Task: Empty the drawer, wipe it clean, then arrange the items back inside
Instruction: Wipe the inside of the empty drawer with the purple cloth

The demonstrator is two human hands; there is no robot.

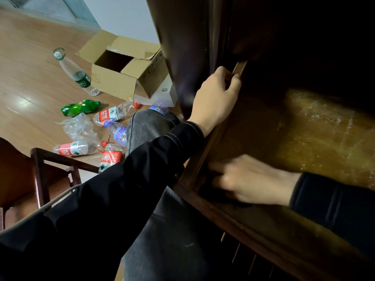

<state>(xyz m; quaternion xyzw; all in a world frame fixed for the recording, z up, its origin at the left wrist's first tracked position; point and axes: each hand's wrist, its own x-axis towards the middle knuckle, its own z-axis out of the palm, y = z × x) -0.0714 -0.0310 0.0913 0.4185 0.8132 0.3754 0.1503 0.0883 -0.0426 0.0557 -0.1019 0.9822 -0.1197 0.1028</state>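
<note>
The wooden drawer [213, 142] is pulled out, and its bare brown bottom [316, 138] shows dusty, pale smears. My left hand [215, 100] grips the top of the drawer's left side wall, fingers curled over the edge. Blurred by motion, my right hand [251, 179] lies low in the near left corner with its fingers stretched toward the wall. It rests on something dark, seemingly a cloth [221, 194], that is mostly hidden under it. Several empty plastic bottles [109, 115] lie scattered on the floor to the left.
An open cardboard box [121, 67] stands on the wooden floor beside the dark cabinet [188, 47]. A tall clear bottle [75, 72] and a green bottle [81, 107] lie near it. A wooden chair [38, 173] stands at the lower left, and my knee [148, 124] is raised between the bottles and the drawer.
</note>
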